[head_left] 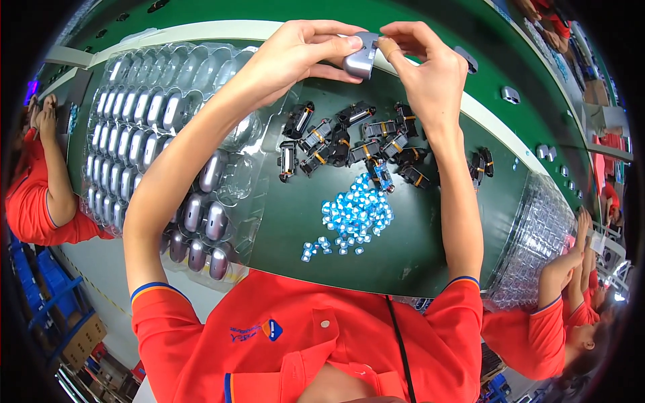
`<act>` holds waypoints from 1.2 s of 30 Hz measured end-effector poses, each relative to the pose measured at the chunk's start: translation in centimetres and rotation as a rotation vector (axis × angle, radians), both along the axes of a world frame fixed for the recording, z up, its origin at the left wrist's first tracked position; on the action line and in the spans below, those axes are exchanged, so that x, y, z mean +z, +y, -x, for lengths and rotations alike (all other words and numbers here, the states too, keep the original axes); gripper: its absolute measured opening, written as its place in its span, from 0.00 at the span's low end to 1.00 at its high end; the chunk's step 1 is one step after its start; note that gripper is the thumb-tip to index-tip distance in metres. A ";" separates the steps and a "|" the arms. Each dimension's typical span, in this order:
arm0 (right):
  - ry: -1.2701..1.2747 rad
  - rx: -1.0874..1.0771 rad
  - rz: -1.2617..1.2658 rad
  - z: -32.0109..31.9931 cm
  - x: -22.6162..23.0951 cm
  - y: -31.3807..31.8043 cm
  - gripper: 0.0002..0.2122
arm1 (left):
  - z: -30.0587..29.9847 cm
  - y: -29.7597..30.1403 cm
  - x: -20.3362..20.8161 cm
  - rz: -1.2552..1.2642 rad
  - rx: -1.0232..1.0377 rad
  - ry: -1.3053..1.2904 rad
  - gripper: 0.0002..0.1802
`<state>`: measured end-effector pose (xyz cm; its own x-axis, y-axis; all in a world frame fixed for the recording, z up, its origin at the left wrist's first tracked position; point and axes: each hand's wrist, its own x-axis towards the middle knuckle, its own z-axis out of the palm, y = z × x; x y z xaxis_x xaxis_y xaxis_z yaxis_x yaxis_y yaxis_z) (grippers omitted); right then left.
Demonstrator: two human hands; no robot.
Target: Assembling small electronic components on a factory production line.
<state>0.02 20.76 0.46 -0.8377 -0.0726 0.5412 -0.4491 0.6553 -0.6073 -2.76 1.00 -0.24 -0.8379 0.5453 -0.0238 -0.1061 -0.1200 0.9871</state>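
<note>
In the head view, the left hand (299, 50) pinches a grey case (361, 59) over the far edge of the green table (285, 221). The right hand (431, 70) is right at its side, and I can't tell if it grips too. Nearer lie black parts (339, 146) and little blue bits (359, 211), with a clear tray (240, 185) to the left

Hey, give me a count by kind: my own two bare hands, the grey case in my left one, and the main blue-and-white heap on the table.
Your left hand and right hand: 2
Grey case: 1
Main blue-and-white heap: 1
Total: 4
</note>
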 end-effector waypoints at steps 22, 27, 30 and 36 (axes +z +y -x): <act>-0.273 0.079 0.414 0.6 -0.8 -0.9 0.07 | -0.6 -0.9 2.3 0.445 -0.069 0.789 0.21; -0.554 0.305 0.530 1.4 0.5 -2.1 0.08 | -0.6 -3.5 2.5 0.350 0.052 0.517 0.21; -0.678 0.431 0.431 2.3 1.8 -2.8 0.09 | -0.8 -6.5 2.8 0.349 0.060 0.404 0.21; -0.551 0.380 -0.119 2.2 3.5 -2.3 0.11 | -1.1 -10.7 1.5 0.293 0.237 0.426 0.21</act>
